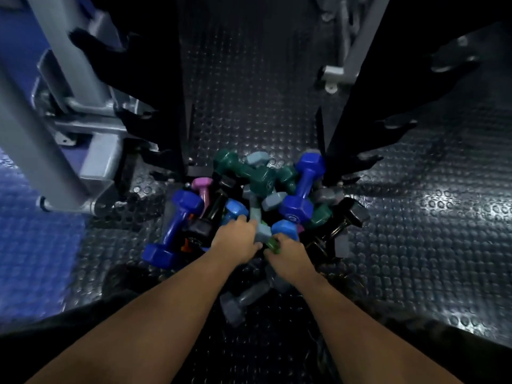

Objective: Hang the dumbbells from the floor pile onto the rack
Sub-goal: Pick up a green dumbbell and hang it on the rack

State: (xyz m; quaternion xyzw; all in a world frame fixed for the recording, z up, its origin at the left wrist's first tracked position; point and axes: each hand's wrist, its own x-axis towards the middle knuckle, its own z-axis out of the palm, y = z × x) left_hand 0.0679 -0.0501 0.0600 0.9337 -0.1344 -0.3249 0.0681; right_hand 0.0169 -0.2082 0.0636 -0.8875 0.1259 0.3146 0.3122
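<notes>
Head view shows my left hand gripping a pale grey-blue vinyl dumbbell and my right hand pinching a small green one in the floor pile, so I should lift straight, avoiding neighbours.

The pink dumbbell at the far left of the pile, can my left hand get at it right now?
Probably yes. The pink dumbbell lies exposed on top, nothing covering it, but the left hand is down among other dumbbells nearer you.

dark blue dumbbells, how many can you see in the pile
2: one dark blue dumbbell at the pile's left edge, another dark blue dumbbell upright at upper right. More may lie buried.
</notes>
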